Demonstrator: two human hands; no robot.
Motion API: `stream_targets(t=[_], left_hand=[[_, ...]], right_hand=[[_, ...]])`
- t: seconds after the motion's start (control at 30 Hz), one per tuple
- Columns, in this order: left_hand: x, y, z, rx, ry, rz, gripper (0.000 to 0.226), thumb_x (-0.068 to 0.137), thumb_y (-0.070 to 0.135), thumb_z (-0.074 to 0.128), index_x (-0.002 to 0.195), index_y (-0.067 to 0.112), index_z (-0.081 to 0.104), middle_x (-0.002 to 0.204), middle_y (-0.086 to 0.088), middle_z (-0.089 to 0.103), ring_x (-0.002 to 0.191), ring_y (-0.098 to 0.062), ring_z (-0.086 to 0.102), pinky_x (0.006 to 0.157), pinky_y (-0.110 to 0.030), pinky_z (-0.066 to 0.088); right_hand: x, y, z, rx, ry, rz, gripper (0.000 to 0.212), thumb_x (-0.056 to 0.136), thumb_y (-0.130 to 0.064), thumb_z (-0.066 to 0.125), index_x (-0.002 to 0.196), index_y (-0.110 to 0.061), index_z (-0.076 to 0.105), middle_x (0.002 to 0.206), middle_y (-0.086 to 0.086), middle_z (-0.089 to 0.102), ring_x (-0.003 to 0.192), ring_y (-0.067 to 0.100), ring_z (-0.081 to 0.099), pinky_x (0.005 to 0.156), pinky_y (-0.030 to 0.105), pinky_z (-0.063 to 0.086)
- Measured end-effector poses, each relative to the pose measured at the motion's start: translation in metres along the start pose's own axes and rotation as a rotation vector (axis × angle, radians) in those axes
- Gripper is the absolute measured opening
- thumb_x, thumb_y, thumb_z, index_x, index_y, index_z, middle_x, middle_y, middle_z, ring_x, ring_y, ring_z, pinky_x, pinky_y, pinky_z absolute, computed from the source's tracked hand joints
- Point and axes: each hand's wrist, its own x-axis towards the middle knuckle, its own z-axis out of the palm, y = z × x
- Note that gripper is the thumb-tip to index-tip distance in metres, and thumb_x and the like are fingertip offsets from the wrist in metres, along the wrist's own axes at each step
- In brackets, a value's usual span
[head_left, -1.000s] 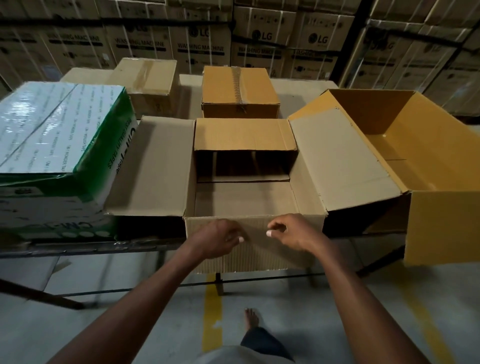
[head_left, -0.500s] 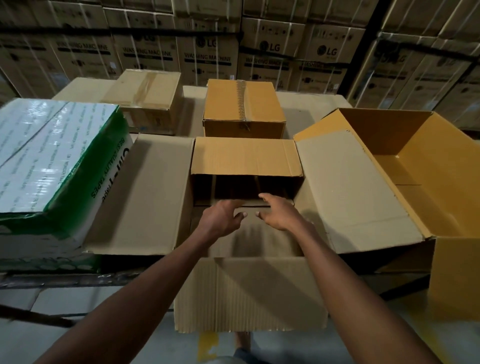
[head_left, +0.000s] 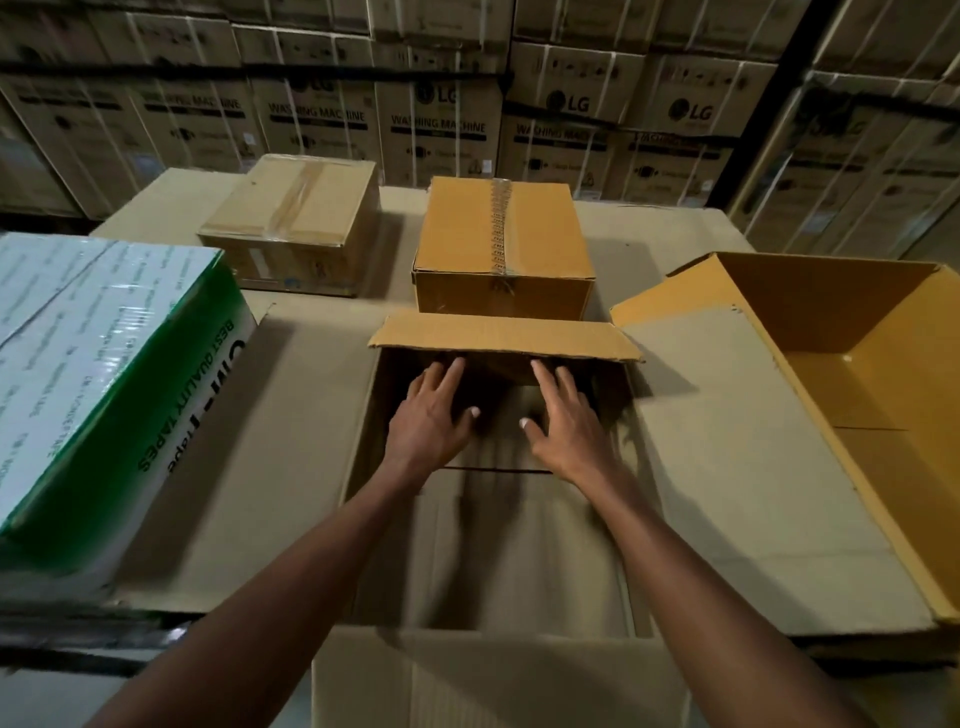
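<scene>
The open box (head_left: 519, 561) sits at the near edge of the table (head_left: 649, 228). The left hand (head_left: 434, 415) and right hand (head_left: 569, 421), each grip spread flat, press its floor, apparently seating the bottom flaps (head_left: 498, 449). Filling and closing remain.

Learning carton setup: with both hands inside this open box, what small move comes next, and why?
Probably press the bottom flap flat: the left hand and right hand lie open on it inside the box, and a dark line shows under its near edge.
</scene>
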Motion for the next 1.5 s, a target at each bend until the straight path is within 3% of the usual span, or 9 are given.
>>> stream_targets(t=[0.2, 0.43, 0.6, 0.77, 1.0, 1.23, 1.37, 1.5], left_hand=[[0.056, 0.005, -0.014, -0.071, 0.073, -0.005, 0.09, 0.096, 0.046, 0.061, 0.162, 0.035, 0.001, 0.169, -0.005, 0.017, 0.153, -0.034, 0.02, 0.114, -0.06, 0.037], [0.117, -0.006, -0.014, -0.042, 0.064, 0.046, 0.114, 0.082, 0.021, 0.07, 0.16, 0.039, -0.013, 0.171, -0.002, 0.008, 0.154, -0.036, 0.019, 0.119, -0.057, 0.032], [0.134, -0.02, -0.004, 0.037, -0.06, 0.004, 0.114, 0.084, 0.023, 0.075, 0.163, 0.031, -0.007, 0.171, -0.004, 0.01, 0.153, -0.04, 0.018, 0.118, -0.056, 0.031], [0.138, -0.027, 0.006, 0.069, -0.177, -0.081, 0.11, 0.087, 0.025, 0.072, 0.162, 0.035, -0.007, 0.171, -0.001, 0.009, 0.154, -0.042, 0.011, 0.117, -0.063, 0.027], [0.138, -0.025, 0.011, 0.077, -0.21, -0.123, 0.114, 0.087, 0.032, 0.074, 0.162, 0.026, -0.012, 0.171, -0.001, 0.007, 0.151, -0.046, 0.015, 0.117, -0.066, 0.025], [0.105, -0.019, 0.005, 0.045, -0.174, -0.061, 0.096, 0.09, 0.027, 0.066, 0.163, 0.024, 0.004, 0.169, -0.003, 0.017, 0.149, -0.039, 0.022, 0.115, -0.062, 0.031], [0.064, -0.021, -0.009, 0.005, -0.121, -0.051, 0.077, 0.096, 0.034, 0.06, 0.161, 0.022, 0.023, 0.164, -0.006, 0.032, 0.144, -0.038, 0.034, 0.113, -0.058, 0.037], [-0.004, -0.035, -0.026, -0.156, -0.012, -0.034, 0.062, 0.091, 0.043, 0.058, 0.147, 0.015, 0.052, 0.145, -0.013, 0.054, 0.13, -0.032, 0.054, 0.109, -0.046, 0.045]], right_hand=[[0.055, 0.001, -0.023, 0.041, 0.123, -0.085, 0.089, 0.099, -0.033, 0.064, 0.165, -0.042, 0.005, 0.173, 0.004, 0.011, 0.157, 0.036, 0.015, 0.122, 0.055, 0.031], [0.116, 0.017, -0.021, -0.002, 0.04, -0.059, 0.098, 0.098, -0.027, 0.067, 0.164, -0.045, -0.003, 0.174, -0.006, -0.006, 0.16, 0.034, -0.002, 0.123, 0.061, 0.023], [0.138, 0.031, -0.009, -0.011, -0.06, -0.036, 0.099, 0.098, -0.025, 0.067, 0.165, -0.042, -0.003, 0.173, -0.006, -0.016, 0.16, 0.033, -0.008, 0.124, 0.06, 0.021], [0.149, 0.04, 0.0, -0.057, -0.093, -0.024, 0.096, 0.097, -0.027, 0.067, 0.165, -0.038, 0.0, 0.174, -0.002, -0.011, 0.16, 0.032, -0.011, 0.125, 0.058, 0.018], [0.15, 0.041, -0.002, -0.133, -0.131, -0.026, 0.087, 0.099, -0.026, 0.066, 0.166, -0.031, 0.011, 0.175, 0.001, -0.006, 0.16, 0.032, -0.009, 0.125, 0.058, 0.013], [0.117, 0.039, -0.004, 0.011, -0.105, 0.046, 0.082, 0.1, -0.028, 0.066, 0.165, -0.033, 0.017, 0.175, 0.001, 0.005, 0.16, 0.03, 0.001, 0.124, 0.055, 0.017], [0.077, 0.037, -0.014, 0.099, -0.078, 0.094, 0.074, 0.1, -0.03, 0.064, 0.163, -0.032, 0.026, 0.17, 0.001, 0.026, 0.154, 0.028, 0.027, 0.119, 0.052, 0.03], [0.014, 0.042, -0.028, 0.29, -0.006, 0.182, 0.062, 0.099, -0.035, 0.066, 0.156, -0.034, 0.042, 0.151, 0.0, 0.054, 0.136, 0.024, 0.053, 0.109, 0.04, 0.045]])
